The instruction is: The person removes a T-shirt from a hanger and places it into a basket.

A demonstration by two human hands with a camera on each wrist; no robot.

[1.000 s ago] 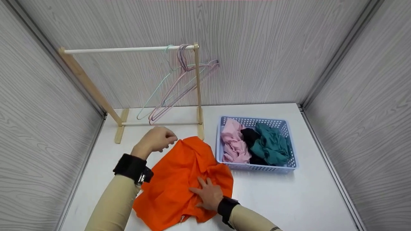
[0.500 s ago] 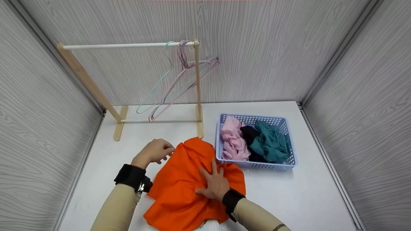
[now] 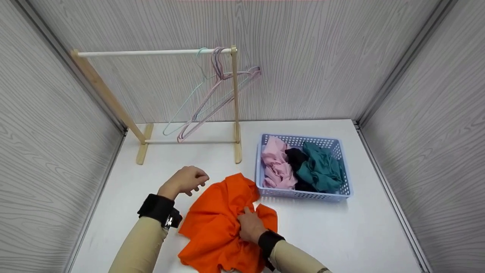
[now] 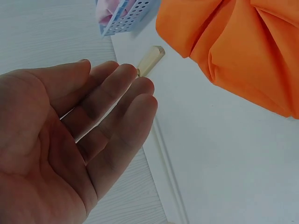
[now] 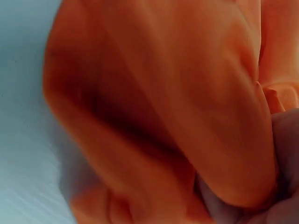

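Observation:
A crumpled orange garment (image 3: 212,216) lies on the white table in front of me. My right hand (image 3: 250,225) grips a bunched fold of it near its middle, fingers curled into the fabric. In the right wrist view the garment (image 5: 140,102) fills most of the picture, and only part of the right hand (image 5: 287,140) shows beside the fold. My left hand (image 3: 185,180) hovers just left of the cloth. Seen from the left wrist, that left hand (image 4: 70,140) is palm up to the camera, its fingers loosely bent and holding nothing.
A wooden rack (image 3: 235,106) with a white rail (image 3: 140,53) stands at the back left. Several wire hangers (image 3: 206,100) hang at its right end. To the right sits a blue plastic basket (image 3: 303,194) with pink (image 3: 278,167), black and teal cloth (image 3: 320,168).
My right hand was spread flat on the garment, slid it rightward, and now has closed on a fold, bunching the cloth and drawing its far edge nearer. The left hand has lowered slightly.

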